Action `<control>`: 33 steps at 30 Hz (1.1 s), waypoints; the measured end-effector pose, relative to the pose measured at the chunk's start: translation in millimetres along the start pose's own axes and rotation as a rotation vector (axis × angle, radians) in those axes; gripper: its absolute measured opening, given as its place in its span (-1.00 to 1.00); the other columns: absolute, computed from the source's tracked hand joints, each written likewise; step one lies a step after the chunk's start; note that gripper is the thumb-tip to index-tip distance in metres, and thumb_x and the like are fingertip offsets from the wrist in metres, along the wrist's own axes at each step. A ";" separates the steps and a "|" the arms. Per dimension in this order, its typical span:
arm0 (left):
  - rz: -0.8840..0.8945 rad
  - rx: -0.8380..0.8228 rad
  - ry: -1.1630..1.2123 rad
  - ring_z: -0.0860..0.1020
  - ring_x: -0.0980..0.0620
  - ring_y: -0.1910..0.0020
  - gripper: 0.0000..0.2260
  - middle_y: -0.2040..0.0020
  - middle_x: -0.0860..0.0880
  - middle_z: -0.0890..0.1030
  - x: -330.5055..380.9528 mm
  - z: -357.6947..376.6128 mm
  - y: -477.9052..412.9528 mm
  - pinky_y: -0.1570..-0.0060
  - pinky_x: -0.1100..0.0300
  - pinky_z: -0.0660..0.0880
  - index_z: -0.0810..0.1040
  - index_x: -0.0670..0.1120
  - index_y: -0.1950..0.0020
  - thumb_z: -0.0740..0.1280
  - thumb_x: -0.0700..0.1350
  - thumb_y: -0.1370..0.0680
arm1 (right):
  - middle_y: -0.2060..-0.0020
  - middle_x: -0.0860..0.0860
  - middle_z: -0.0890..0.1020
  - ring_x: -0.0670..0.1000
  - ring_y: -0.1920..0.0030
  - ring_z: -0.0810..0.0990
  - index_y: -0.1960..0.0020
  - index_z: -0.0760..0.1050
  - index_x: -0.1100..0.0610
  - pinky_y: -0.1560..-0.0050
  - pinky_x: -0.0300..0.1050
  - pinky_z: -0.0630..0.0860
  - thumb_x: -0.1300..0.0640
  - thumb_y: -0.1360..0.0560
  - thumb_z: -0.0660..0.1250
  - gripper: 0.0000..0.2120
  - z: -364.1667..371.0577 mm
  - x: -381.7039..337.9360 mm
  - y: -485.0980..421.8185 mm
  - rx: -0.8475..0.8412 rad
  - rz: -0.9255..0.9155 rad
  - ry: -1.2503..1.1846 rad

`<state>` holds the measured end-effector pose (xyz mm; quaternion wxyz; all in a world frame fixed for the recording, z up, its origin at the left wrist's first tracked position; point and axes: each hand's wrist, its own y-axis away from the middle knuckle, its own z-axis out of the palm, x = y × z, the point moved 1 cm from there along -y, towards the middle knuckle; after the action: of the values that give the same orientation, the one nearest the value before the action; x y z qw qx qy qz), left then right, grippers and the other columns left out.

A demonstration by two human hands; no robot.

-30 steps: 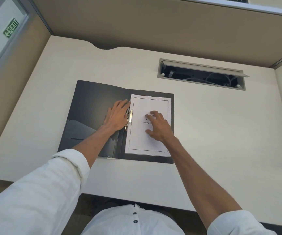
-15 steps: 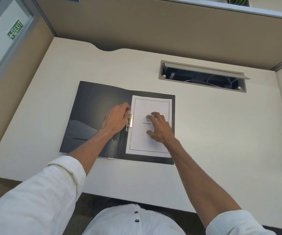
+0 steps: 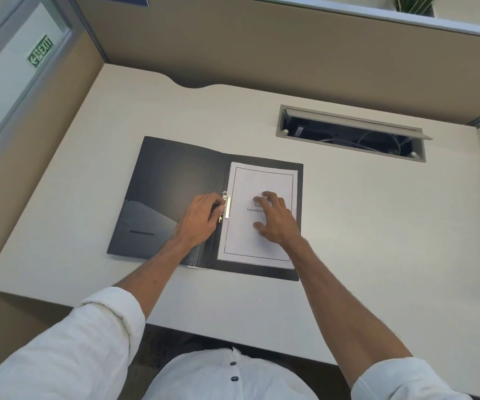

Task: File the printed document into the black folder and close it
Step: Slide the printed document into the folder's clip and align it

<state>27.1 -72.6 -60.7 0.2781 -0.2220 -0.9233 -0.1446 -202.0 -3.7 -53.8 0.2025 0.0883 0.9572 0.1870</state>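
The black folder (image 3: 172, 180) lies open on the desk, its left flap with an inner pocket spread flat. The printed document (image 3: 261, 180), a white stack with a thin black border, sits on the folder's right half. A metal clip (image 3: 227, 206) runs along the spine at the paper's left edge. My left hand (image 3: 199, 219) rests at the spine with its fingertips curled on the clip. My right hand (image 3: 276, 219) lies flat on the middle of the page, fingers spread, covering part of the printed title.
An open cable tray (image 3: 351, 134) with wires is set into the desk (image 3: 377, 226) at the back right. Beige partition walls (image 3: 261, 53) enclose the back and left. The desk's front edge runs just below the folder.
My left hand's fingers have curled in from flat on the flap onto the metal clip at the spine. My right hand stays pressed on the page.
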 end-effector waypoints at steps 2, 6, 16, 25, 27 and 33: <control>-0.044 -0.011 0.024 0.43 -0.09 -0.60 -0.75 -0.47 -0.05 0.61 -1.2 2.7 -1.6 -0.61 -0.20 0.43 0.58 -0.08 -0.44 0.30 -0.07 -0.78 | -0.71 -0.01 0.17 0.12 -0.69 0.26 -0.69 0.28 0.03 -0.51 0.18 0.53 0.02 -0.63 0.46 -0.31 0.0 0.0 0.4 0.001 0.000 -0.008; -0.152 -0.149 -0.030 -0.22 -0.14 -0.84 -0.35 -0.84 -0.06 -0.10 -4.7 6.7 -2.7 -0.78 -0.21 -0.21 0.00 0.07 -0.84 0.21 0.09 -0.81 | -0.72 -0.01 0.16 0.12 -0.69 0.25 -0.68 0.28 0.03 -0.51 0.17 0.54 0.03 -0.63 0.46 -0.31 0.8 -0.3 1.1 0.004 0.005 -0.016; -0.175 -0.331 -0.229 -0.36 -0.24 -0.79 -0.20 -0.80 -0.14 -0.34 -10.9 4.0 -12.2 -0.79 -0.27 -0.25 -0.24 0.08 -0.82 0.20 0.23 -0.77 | -0.72 -0.01 0.16 0.13 -0.69 0.26 -0.67 0.30 0.03 -0.53 0.15 0.53 0.05 -0.62 0.47 -0.32 1.8 -1.4 -0.3 0.007 0.015 -0.039; -0.172 -0.327 -0.305 -0.34 -0.27 -0.80 -0.23 -0.80 -0.17 -0.34 -9.5 9.0 -11.3 -0.79 -0.28 -0.22 -0.22 0.06 -0.83 0.17 0.22 -0.78 | -0.72 -0.01 0.16 0.14 -0.68 0.27 -0.66 0.30 0.03 -0.53 0.16 0.52 0.06 -0.61 0.47 -0.32 2.3 -2.5 -0.2 0.007 0.019 -0.038; -0.169 -0.333 -0.288 -0.35 -0.26 -0.79 -0.23 -0.80 -0.16 -0.35 -10.2 7.8 -11.4 -0.79 -0.28 -0.23 -0.22 0.06 -0.83 0.17 0.22 -0.78 | -0.72 0.00 0.16 0.14 -0.68 0.27 -0.66 0.30 0.03 -0.53 0.17 0.51 0.07 -0.61 0.47 -0.32 2.0 -2.6 -0.1 0.007 0.020 -0.040; -0.148 -0.300 -0.253 -0.34 -0.19 -0.80 -0.27 -0.80 -0.12 -0.35 -16.0 3.5 -3.9 -0.80 -0.21 -0.23 -0.18 0.03 -0.83 0.14 0.21 -0.80 | -0.72 -0.01 0.16 0.12 -0.69 0.26 -0.67 0.28 0.03 -0.53 0.16 0.52 0.06 -0.62 0.47 -0.31 1.5 -5.6 0.6 0.002 0.031 -0.038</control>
<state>35.6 -79.9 -73.3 0.1124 -0.2087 -0.9329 -0.2713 -196.2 -4.0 -52.8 0.2176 0.1066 0.9519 0.1874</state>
